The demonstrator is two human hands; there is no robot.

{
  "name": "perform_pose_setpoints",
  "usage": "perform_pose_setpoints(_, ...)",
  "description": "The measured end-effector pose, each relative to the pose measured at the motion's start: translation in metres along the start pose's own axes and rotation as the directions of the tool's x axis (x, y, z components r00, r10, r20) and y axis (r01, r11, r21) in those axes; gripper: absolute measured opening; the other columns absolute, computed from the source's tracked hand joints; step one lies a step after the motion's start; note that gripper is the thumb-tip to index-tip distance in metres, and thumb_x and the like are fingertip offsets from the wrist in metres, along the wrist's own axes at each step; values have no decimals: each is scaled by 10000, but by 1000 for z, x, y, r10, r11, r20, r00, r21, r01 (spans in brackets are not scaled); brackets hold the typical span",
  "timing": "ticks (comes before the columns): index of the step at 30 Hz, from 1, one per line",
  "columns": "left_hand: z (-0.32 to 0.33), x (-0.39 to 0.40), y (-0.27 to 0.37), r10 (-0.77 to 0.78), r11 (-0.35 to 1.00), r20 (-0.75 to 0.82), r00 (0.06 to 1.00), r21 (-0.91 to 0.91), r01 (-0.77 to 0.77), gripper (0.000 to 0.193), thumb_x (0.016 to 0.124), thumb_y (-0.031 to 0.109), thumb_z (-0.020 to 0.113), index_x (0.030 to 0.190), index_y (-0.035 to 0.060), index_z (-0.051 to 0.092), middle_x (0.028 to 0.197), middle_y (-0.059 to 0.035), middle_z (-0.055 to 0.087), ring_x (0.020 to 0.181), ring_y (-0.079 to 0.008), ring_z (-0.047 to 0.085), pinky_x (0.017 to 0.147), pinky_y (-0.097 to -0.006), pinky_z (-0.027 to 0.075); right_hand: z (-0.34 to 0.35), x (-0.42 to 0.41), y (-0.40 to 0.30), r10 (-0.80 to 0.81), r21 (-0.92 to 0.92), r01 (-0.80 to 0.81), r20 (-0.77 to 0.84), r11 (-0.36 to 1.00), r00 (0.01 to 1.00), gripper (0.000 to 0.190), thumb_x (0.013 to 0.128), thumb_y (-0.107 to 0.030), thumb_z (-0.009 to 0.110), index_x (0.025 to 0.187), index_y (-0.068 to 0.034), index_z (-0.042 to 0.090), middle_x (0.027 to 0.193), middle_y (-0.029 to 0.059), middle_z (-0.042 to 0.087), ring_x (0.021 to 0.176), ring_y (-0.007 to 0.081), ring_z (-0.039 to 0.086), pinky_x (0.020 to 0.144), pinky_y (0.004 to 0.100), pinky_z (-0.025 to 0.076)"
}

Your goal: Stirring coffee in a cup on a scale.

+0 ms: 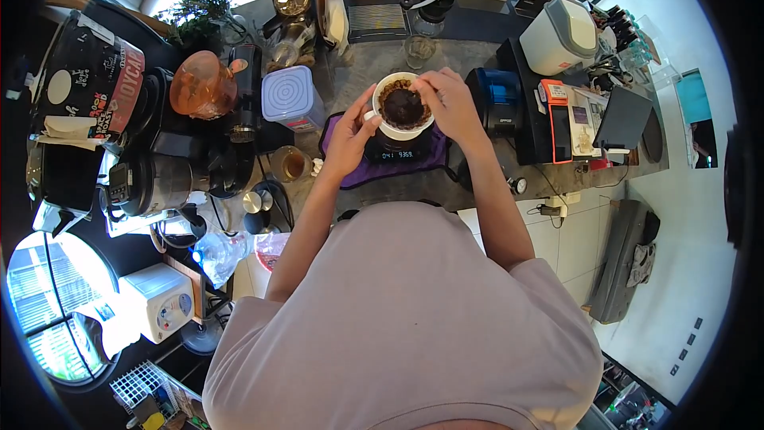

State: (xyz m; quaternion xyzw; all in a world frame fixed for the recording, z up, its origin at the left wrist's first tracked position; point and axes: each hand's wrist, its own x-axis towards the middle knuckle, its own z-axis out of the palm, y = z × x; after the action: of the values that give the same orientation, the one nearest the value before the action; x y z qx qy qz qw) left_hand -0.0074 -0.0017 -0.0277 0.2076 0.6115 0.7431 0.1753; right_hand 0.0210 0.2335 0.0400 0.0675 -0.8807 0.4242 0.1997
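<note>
A white coffee dripper [403, 133] holds a filter with wet, dark coffee grounds [406, 104]. It stands above a digital scale [397, 154] with a lit display, on a purple cloth [358, 174]. My left hand [352, 131] grips the dripper at its left side, by the handle. At the right rim, my right hand [444, 101] has its fingertips pinched at the filter's edge; whether they hold the paper is hard to tell. A glass [419, 51] stands just behind the dripper. What lies beneath the dripper is mostly hidden.
A glass of brown liquid [290, 164] and a lidded plastic tub [292, 97] stand left. Behind is a hand coffee grinder [434, 9]. A black and blue device [496, 101] stands close on the right, near an orange card terminal [559, 125]. Cables hang over the counter's front edge.
</note>
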Motion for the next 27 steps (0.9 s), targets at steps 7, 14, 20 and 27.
perform_pose_setpoints(7,0,0,-2,1,1000,-2,1000,-9,-1,659,1041,131,666,1634,55,389,915,55,440,820,-56,428,764,-200,385,-5,1,2,7,19,-9,100,1000,995,214,1045,-212,630,954,-51,738,723,34,633,808,177,566,771,333,467)
perform_pose_setpoints(14,1,0,0,-11,1000,-5,1000,-16,11,660,1045,140,664,1637,55,384,916,61,434,822,-51,416,758,-193,368,-6,-16,17,335,343,-350,106,872,936,313,1104,-287,573,979,-50,734,752,-7,612,740,71,563,708,243,445)
perform_pose_setpoints(20,-1,0,-1,2,1000,-4,1000,-8,-2,654,1047,139,660,1634,48,386,914,58,430,819,-53,420,761,-195,369,0,-28,23,480,673,-391,61,628,875,335,1131,-302,527,994,-60,713,773,-49,577,755,42,513,746,210,393)
perform_pose_setpoints(27,0,0,-2,5,1000,-1,1000,-2,-5,652,1047,141,660,1632,44,388,902,54,417,817,-57,423,768,-199,371,-6,-26,21,536,797,-352,43,491,843,340,1127,-312,537,1011,-47,716,774,-42,573,754,50,516,744,211,402)
